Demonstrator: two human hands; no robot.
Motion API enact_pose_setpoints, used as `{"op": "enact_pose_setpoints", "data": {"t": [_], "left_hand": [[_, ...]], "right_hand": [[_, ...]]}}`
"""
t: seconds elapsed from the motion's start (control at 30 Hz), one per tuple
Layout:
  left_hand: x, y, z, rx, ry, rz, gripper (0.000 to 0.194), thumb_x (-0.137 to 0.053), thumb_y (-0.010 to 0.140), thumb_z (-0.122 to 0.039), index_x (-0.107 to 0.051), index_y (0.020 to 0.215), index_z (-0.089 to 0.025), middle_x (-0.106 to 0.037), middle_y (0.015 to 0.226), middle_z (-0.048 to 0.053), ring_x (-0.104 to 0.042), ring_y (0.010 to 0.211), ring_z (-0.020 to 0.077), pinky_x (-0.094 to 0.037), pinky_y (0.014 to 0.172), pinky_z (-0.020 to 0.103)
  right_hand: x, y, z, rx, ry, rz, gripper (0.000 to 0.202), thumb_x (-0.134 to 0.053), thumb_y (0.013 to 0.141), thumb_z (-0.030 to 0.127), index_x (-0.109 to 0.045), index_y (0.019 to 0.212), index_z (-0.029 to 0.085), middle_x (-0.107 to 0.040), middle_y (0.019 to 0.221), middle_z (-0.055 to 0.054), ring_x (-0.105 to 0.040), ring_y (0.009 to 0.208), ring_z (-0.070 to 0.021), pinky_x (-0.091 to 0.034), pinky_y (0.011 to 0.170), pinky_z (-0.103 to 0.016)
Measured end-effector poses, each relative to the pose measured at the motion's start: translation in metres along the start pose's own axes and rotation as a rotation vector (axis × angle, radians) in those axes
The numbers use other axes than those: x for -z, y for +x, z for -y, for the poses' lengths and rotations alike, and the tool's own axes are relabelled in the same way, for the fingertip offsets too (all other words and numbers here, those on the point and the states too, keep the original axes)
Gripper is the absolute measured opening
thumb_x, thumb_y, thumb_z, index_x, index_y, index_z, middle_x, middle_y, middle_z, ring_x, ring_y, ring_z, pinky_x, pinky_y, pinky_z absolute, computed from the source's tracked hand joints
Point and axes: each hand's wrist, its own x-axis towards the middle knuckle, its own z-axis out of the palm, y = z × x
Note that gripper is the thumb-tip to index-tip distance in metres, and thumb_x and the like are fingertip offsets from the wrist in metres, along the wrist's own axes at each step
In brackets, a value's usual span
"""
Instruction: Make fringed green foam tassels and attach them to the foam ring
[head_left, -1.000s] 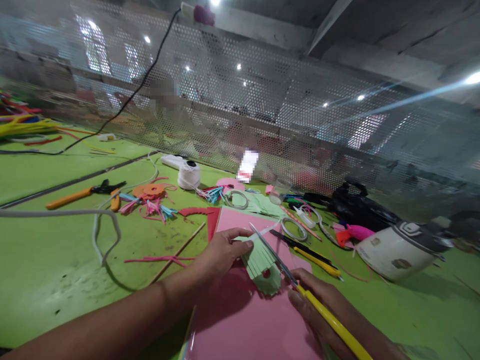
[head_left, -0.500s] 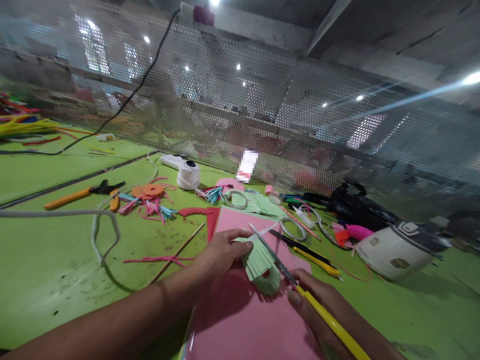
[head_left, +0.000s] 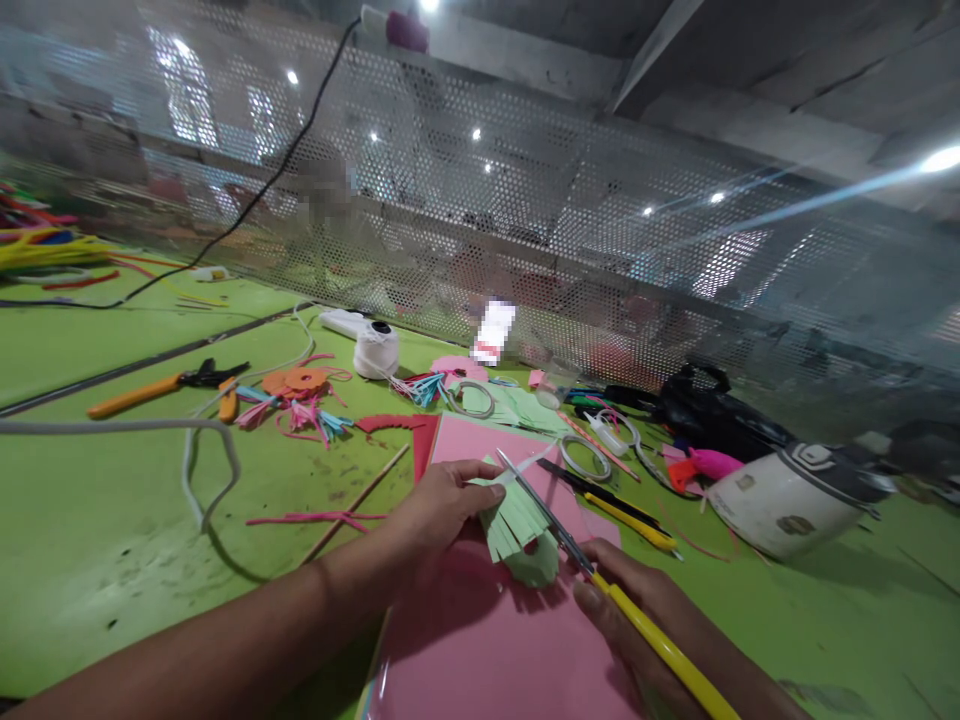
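Observation:
My left hand [head_left: 452, 500] pinches the upper left edge of a light green paper piece [head_left: 517, 520], whose lower side is cut into strips. Below the strips hangs a rounded green part. My right hand [head_left: 619, 600] is closed around yellow-handled scissors [head_left: 660, 640]. Their metal blades point up and left along the right side of the green paper, with the tips near my left fingertips. Under both hands lies a stack of pink sheets [head_left: 495, 650].
Orange-handled pliers [head_left: 142, 395], an orange paper shape [head_left: 296, 382] and a white thread spool [head_left: 376, 352] lie left. Black and yellow tools [head_left: 634, 520] and a white pot-like container [head_left: 791, 505] stand or lie right. A perforated screen [head_left: 450, 220] rises behind.
The green paper's strips have shifted and spread slightly. Both hands keep nearly the same places, and the scissors have barely moved.

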Motion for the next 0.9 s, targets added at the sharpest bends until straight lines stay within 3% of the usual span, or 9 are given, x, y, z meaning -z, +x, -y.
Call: {"op": "enact_pose_setpoints", "data": {"t": [0.2,0.37,0.6,0.7,0.77,0.9], "left_hand": [[0.002,0.002,0.001,0.001,0.015,-0.012,0.032,-0.072,0.060,-0.025,-0.060,0.086,-0.012,-0.064,0.061,0.004,-0.058,0.050,0.0130,-0.049,0.052,0.026],[0.005,0.003,0.002,-0.051,0.026,0.013,0.022,-0.070,0.064,-0.024,-0.059,0.080,-0.012,-0.061,0.059,0.001,-0.055,0.050,0.0098,-0.045,0.051,0.021],[0.008,-0.005,-0.012,-0.145,0.098,0.094,0.013,-0.065,0.070,-0.023,-0.061,0.077,-0.012,-0.060,0.069,0.002,-0.055,0.058,0.0097,-0.043,0.057,0.022],[0.007,-0.006,-0.018,-0.174,0.110,0.115,0.017,-0.067,0.070,-0.026,-0.063,0.079,-0.012,-0.059,0.068,0.001,-0.053,0.057,0.0085,-0.040,0.056,0.021],[0.007,-0.007,-0.018,-0.162,0.146,0.140,0.021,-0.068,0.070,-0.029,-0.064,0.083,-0.012,-0.060,0.069,0.002,-0.052,0.057,0.0089,-0.039,0.056,0.021],[0.005,-0.008,-0.011,-0.114,0.229,0.146,0.038,-0.073,0.063,-0.027,-0.062,0.097,-0.014,-0.058,0.076,0.001,-0.052,0.062,0.0097,-0.040,0.057,0.022]], "right_hand": [[0.001,-0.001,-0.001,0.000,-0.006,-0.048,0.046,-0.045,0.078,0.063,-0.061,0.081,0.019,-0.050,0.061,0.000,-0.051,0.063,-0.0167,-0.042,0.058,-0.025],[0.008,0.002,-0.005,-0.032,-0.095,-0.018,0.036,-0.054,0.077,0.055,-0.061,0.082,0.020,-0.050,0.061,0.002,-0.048,0.058,-0.0136,-0.039,0.053,-0.023],[0.019,-0.021,-0.007,-0.267,0.062,0.140,0.040,-0.057,0.078,0.051,-0.057,0.109,0.027,-0.064,0.090,-0.004,-0.061,0.074,-0.0186,-0.051,0.057,-0.024],[0.034,-0.028,-0.017,-0.142,-0.160,0.011,0.041,-0.061,0.074,0.049,-0.062,0.106,0.023,-0.068,0.085,-0.007,-0.063,0.073,-0.0225,-0.051,0.063,-0.029],[0.046,-0.027,-0.027,-0.077,-0.313,-0.090,0.040,-0.060,0.075,0.049,-0.063,0.104,0.022,-0.069,0.095,-0.009,-0.064,0.082,-0.0260,-0.051,0.071,-0.032],[0.060,-0.014,-0.053,-0.142,-0.634,-0.289,0.044,-0.056,0.076,0.047,-0.061,0.109,0.019,-0.066,0.106,-0.013,-0.062,0.090,-0.0303,-0.048,0.078,-0.041]]}}
